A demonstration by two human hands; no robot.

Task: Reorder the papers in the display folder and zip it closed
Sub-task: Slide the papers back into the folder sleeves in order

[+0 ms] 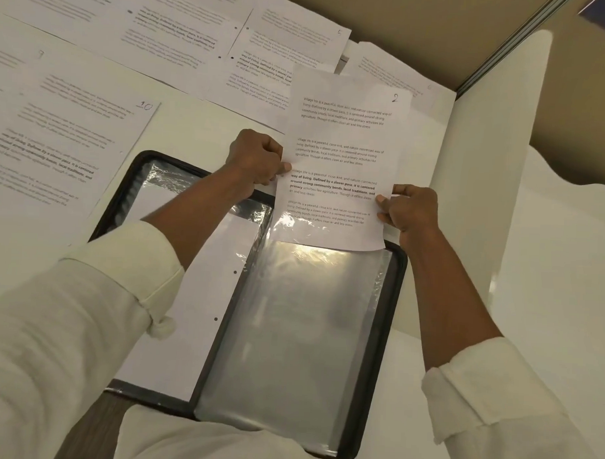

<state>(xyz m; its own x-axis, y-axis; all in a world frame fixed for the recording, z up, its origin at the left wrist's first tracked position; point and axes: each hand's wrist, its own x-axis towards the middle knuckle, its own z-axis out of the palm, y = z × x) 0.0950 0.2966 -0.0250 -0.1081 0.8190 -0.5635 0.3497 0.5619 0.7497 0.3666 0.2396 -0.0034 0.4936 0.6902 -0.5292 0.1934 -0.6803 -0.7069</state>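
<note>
Both hands pinch white printed sheet marked "2" (pixel 345 155): left hand (pixel 257 160) on its left edge, right hand (pixel 409 210) on its right. Its bottom edge sits in the top of a clear plastic sleeve (pixel 297 332) of the open black zip folder (pixel 372 352) on the white table (pixel 195 129). Other numbered sheets, e.g. "10" (pixel 67 142), lie beyond.

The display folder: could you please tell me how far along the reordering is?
Done: one punched sheet lies on the left of the display folder. In hand: left hand and right hand pinch sheet 2 at the right sleeve. Left: sheet 10 and others wait on the table; folder open, unzipped.
</note>
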